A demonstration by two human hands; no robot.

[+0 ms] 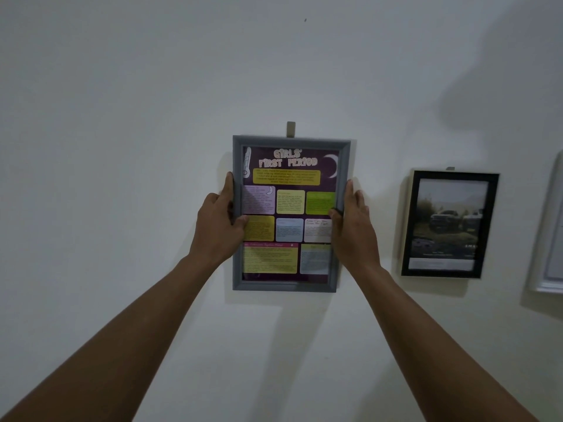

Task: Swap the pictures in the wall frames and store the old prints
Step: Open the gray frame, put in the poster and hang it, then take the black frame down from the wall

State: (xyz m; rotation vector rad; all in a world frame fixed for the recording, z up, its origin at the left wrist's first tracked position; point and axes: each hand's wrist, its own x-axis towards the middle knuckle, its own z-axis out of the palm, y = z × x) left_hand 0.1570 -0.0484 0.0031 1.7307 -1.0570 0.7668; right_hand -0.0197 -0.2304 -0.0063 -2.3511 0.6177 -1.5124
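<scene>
A grey frame (pixel 289 141) hangs against the white wall, slightly tilted, under a small tan hook (pixel 291 129). It holds a purple poster (pixel 289 208) with coloured text boxes and the title "Girls' First Period". My left hand (pixel 219 226) grips the frame's left edge, thumb on the front. On the frame's right edge my right hand (pixel 350 226) holds it the same way. To the right hangs a black frame (pixel 408 239) with a dark photo print (pixel 447 220) of vehicles.
A white frame (pixel 548 287) is cut off at the right edge of the view. A small dark mark (pixel 305 20) sits high on the wall. Bare white wall spreads left of and below the grey frame.
</scene>
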